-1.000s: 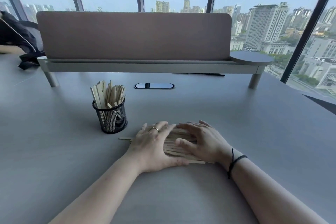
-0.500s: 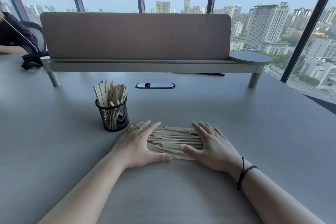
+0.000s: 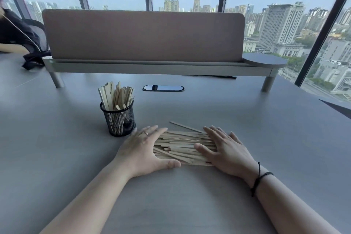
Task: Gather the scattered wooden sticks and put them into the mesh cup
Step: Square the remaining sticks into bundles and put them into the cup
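A: Where are the wooden sticks (image 3: 182, 145)?

B: A pile lies flat on the gray surface (image 3: 266, 129), between the two hands. One thin stick (image 3: 187, 127) pokes out at the far side.

A: What are the hands doing?

B: The left hand (image 3: 144, 150) lies flat at the left end of the pile. The right hand (image 3: 226, 148) lies flat at the right end. The fingers (image 3: 214, 133) are spread out and hold nothing.

A: And the mesh cup (image 3: 119, 118)?

B: It stands up just past the left hand, with many sticks inside.
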{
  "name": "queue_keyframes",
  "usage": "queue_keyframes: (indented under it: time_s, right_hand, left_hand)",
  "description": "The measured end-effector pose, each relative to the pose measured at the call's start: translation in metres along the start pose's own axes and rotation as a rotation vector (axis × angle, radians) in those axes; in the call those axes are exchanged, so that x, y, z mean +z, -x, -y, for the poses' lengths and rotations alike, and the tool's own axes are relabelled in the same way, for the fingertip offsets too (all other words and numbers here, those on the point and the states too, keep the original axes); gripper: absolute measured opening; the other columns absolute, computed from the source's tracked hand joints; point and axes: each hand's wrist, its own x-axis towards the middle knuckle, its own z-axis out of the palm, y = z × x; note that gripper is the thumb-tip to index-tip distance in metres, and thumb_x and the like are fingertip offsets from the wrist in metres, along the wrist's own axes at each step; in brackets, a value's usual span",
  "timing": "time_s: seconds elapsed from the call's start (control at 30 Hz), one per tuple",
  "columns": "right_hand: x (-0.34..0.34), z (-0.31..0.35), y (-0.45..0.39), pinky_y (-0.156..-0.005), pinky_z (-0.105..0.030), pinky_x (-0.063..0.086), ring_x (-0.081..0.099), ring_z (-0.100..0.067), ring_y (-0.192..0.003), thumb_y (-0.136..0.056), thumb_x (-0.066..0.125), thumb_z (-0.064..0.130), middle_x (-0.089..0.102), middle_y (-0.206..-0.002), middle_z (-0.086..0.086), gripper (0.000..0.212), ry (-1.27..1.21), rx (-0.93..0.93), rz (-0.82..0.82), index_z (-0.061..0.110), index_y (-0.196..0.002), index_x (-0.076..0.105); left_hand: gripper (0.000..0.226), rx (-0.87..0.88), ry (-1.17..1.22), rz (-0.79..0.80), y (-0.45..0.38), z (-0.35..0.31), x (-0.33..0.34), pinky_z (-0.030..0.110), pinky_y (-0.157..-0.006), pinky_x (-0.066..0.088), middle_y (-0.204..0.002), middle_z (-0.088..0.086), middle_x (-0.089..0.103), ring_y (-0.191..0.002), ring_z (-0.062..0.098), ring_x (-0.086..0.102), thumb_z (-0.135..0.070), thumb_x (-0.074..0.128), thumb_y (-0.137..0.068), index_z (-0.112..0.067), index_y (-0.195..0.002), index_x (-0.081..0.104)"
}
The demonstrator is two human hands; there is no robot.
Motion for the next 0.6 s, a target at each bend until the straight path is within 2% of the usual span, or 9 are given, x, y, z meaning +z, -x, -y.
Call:
queue_keyframes:
  time_s: [0.1,0.17,0.23,0.33,0.47,0.6]
  right_hand:
    - [0.000,-0.002,0.000,-0.123,-0.036,-0.001,-0.004,-0.005,-0.152,-0.073,0.015,0.094,0.002,-0.166,0.014,0.100,0.062,0.035,0.098,0.040,-0.156,0.007]
    - [0.001,-0.002,-0.001,-0.123,-0.038,-0.003,-0.007,-0.007,-0.152,-0.070,0.010,0.096,-0.002,-0.166,0.012,0.106,0.073,0.076,0.103,0.037,-0.157,0.002]
    - [0.002,-0.003,-0.004,-0.123,-0.041,-0.004,-0.008,-0.009,-0.152,-0.068,0.008,0.098,-0.004,-0.167,0.010,0.109,0.072,0.118,0.094,0.035,-0.157,-0.001]
    - [0.001,-0.005,-0.006,-0.123,-0.042,-0.004,-0.008,-0.011,-0.153,-0.066,0.008,0.099,-0.004,-0.167,0.007,0.113,0.080,0.140,0.081,0.034,-0.157,-0.003]
    - [0.001,-0.006,-0.004,-0.124,-0.038,-0.004,-0.010,-0.010,-0.152,-0.064,0.013,0.101,-0.005,-0.167,0.005,0.116,0.059,0.099,0.087,0.035,-0.157,-0.006]
    - [0.000,0.002,-0.007,-0.124,-0.034,-0.004,-0.010,-0.009,-0.152,-0.064,0.021,0.100,-0.005,-0.167,0.005,0.117,0.011,0.052,0.103,0.034,-0.157,-0.007]
  left_hand:
    - [0.129,-0.054,0.036,0.029,0.002,0.010,-0.002,0.040,-0.126,0.009,-0.169,-0.005,0.015,-0.154,0.012,0.009,-0.106,0.038,-0.047,-0.042,-0.157,0.019]
    - [0.134,-0.065,-0.002,0.090,0.001,0.010,0.000,0.041,-0.126,0.002,-0.170,-0.002,0.001,-0.156,0.014,-0.001,-0.108,0.031,-0.047,-0.039,-0.159,0.007]
    - [0.138,-0.065,-0.047,0.148,0.001,0.009,0.002,0.040,-0.126,-0.005,-0.169,-0.002,-0.012,-0.155,0.013,-0.012,-0.109,0.024,-0.048,-0.033,-0.160,-0.007]
    - [0.139,-0.048,-0.069,0.199,0.002,0.007,0.001,0.035,-0.124,-0.010,-0.166,-0.004,-0.022,-0.152,0.009,-0.020,-0.106,0.028,-0.055,-0.024,-0.158,-0.018]
    - [0.139,-0.014,-0.030,0.194,0.004,-0.004,0.002,0.027,-0.122,-0.009,-0.163,-0.006,-0.029,-0.150,0.005,-0.023,-0.100,0.039,-0.060,-0.021,-0.156,-0.023]
    - [0.140,0.015,0.010,0.174,-0.001,-0.017,0.009,0.029,-0.123,-0.007,-0.164,-0.007,-0.028,-0.150,0.005,-0.024,-0.100,0.043,-0.059,-0.024,-0.156,-0.024]
